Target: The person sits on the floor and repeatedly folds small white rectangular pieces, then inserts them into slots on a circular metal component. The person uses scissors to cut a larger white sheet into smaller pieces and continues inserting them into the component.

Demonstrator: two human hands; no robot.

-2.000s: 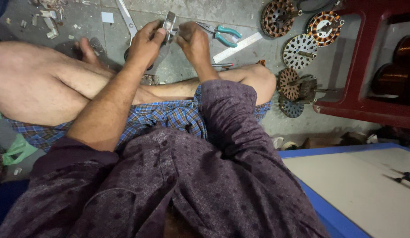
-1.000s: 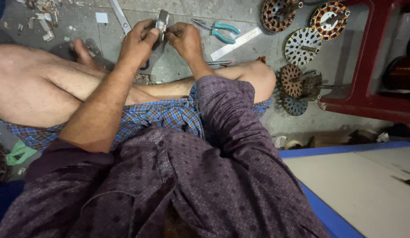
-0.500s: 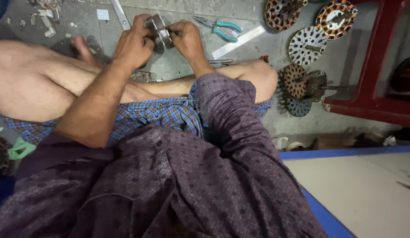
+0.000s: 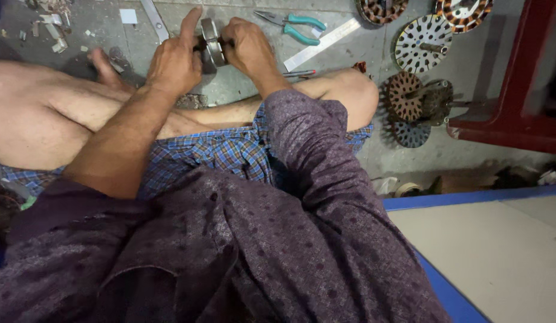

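I sit cross-legged on a concrete floor. Both hands hold a small round metal motor part [image 4: 211,42] above the floor ahead of my legs. My left hand [image 4: 173,60] grips its left side with the index finger stretched upward. My right hand [image 4: 249,48] is closed on its right side. The part stands on edge between the two hands, and most of it is hidden by my fingers.
Teal-handled pliers [image 4: 296,27] and a white ruler [image 4: 323,43] lie just beyond my right hand. A metal strip [image 4: 153,17] lies to the left. Several round fan motor stators and rotors [image 4: 422,42] lie at right near a red stool leg [image 4: 517,78]. A blue-edged board [image 4: 481,251] sits lower right.
The two hands stay on the metal part, which has turned on edge. My left index finger has lifted and points up. The view has shifted slightly downward.
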